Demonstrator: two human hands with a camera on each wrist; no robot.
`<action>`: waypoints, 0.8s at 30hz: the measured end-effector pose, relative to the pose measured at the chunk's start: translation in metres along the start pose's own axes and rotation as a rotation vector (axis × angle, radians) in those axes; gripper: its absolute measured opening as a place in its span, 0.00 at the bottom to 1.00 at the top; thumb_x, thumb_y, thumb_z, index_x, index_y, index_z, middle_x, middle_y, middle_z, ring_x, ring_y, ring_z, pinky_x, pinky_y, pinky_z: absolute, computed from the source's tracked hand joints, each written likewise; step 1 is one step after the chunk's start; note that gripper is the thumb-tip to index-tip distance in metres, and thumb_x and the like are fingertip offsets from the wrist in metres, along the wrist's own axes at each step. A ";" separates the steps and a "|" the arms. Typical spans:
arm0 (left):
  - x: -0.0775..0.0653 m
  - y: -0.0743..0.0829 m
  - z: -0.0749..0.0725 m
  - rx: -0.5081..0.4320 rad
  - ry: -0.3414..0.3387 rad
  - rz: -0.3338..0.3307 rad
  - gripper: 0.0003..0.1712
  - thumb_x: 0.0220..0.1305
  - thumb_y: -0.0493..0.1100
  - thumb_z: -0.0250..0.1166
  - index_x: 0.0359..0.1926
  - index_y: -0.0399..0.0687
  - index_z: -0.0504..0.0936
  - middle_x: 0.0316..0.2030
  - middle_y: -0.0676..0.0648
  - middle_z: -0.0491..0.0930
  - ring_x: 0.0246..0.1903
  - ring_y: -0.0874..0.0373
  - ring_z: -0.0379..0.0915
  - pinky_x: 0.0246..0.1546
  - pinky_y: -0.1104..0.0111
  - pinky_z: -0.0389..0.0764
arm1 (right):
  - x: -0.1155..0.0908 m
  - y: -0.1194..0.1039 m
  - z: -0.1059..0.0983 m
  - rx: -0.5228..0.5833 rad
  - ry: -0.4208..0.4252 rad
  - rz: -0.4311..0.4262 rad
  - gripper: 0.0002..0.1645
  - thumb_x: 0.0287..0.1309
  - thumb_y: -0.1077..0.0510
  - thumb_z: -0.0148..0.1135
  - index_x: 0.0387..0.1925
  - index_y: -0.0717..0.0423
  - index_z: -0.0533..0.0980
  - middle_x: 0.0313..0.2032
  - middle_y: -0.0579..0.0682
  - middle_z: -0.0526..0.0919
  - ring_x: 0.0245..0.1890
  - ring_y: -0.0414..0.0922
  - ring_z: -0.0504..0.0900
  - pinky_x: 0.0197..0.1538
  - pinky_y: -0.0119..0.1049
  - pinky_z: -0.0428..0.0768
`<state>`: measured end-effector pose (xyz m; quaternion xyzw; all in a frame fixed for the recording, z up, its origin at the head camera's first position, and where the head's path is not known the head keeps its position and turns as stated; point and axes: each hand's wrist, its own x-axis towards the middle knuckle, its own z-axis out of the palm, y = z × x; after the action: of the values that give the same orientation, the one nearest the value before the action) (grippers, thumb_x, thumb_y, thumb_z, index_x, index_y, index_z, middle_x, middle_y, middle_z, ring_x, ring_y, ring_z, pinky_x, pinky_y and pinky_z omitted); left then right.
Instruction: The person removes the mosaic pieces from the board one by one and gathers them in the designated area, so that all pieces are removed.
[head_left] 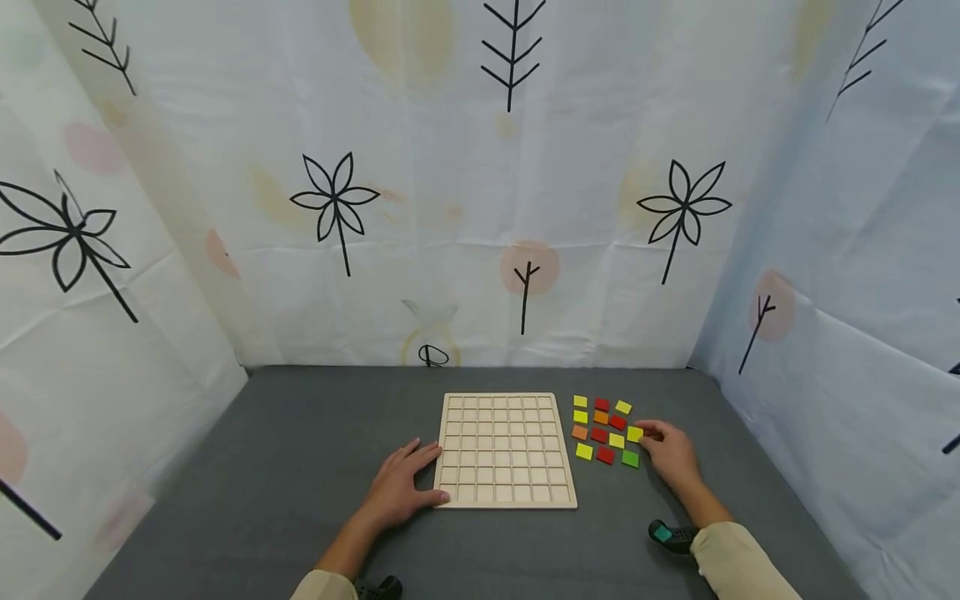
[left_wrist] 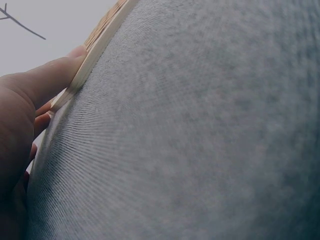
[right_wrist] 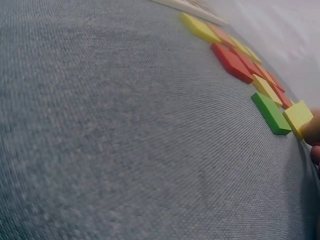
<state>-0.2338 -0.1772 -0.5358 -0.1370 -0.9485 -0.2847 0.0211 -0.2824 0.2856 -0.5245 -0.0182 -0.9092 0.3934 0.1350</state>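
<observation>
A pale wooden grid board (head_left: 502, 505) lies flat on the table, its square cells bare. My left hand (head_left: 402, 487) rests at the board's left side, with the thumb at the near-left corner and the fingers spread along the edge. In the left wrist view the thumb (left_wrist: 60, 75) touches the board's rim (left_wrist: 95, 62). Right of the board, my right hand (head_left: 669, 452) pinches a yellow square tile (head_left: 634, 434) by its right side. The right wrist view shows this tile (right_wrist: 298, 119) tilted, beside a green tile (right_wrist: 271, 114) lying flat.
Several red tiles (head_left: 605, 455), yellow tiles (head_left: 584, 451) and orange tiles (head_left: 580, 432) lie in loose rows between the board and my right hand. The grey table (head_left: 315, 450) ends at white patterned cloth walls (head_left: 450, 208) at the back and sides.
</observation>
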 end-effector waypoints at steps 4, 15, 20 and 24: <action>-0.002 0.000 0.000 -0.015 0.000 0.015 0.48 0.48 0.69 0.70 0.68 0.54 0.72 0.67 0.52 0.68 0.70 0.44 0.52 0.64 0.39 0.53 | -0.002 0.000 0.001 -0.008 0.033 -0.002 0.13 0.61 0.69 0.59 0.47 0.68 0.80 0.41 0.61 0.80 0.40 0.56 0.77 0.41 0.46 0.74; -0.003 0.000 -0.001 -0.009 0.012 0.021 0.48 0.47 0.67 0.72 0.67 0.53 0.72 0.66 0.51 0.69 0.70 0.45 0.53 0.64 0.40 0.52 | -0.005 -0.003 0.003 0.021 0.100 0.059 0.13 0.62 0.66 0.59 0.47 0.67 0.80 0.42 0.63 0.81 0.40 0.56 0.77 0.41 0.47 0.74; -0.003 -0.001 -0.001 0.000 0.008 0.028 0.48 0.47 0.67 0.72 0.67 0.52 0.73 0.66 0.51 0.69 0.70 0.44 0.53 0.64 0.40 0.53 | -0.009 -0.005 0.000 0.138 0.129 0.142 0.15 0.66 0.63 0.57 0.51 0.66 0.78 0.48 0.63 0.80 0.45 0.55 0.77 0.44 0.44 0.74; -0.007 -0.005 0.000 -0.020 -0.007 0.037 0.47 0.49 0.66 0.72 0.66 0.50 0.74 0.65 0.49 0.70 0.69 0.43 0.54 0.64 0.40 0.53 | -0.015 -0.001 -0.003 0.243 0.151 0.245 0.17 0.69 0.59 0.56 0.54 0.64 0.77 0.53 0.61 0.78 0.47 0.49 0.75 0.41 0.30 0.73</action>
<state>-0.2284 -0.1828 -0.5392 -0.1557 -0.9431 -0.2931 0.0217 -0.2673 0.2850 -0.5247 -0.1418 -0.8333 0.5114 0.1549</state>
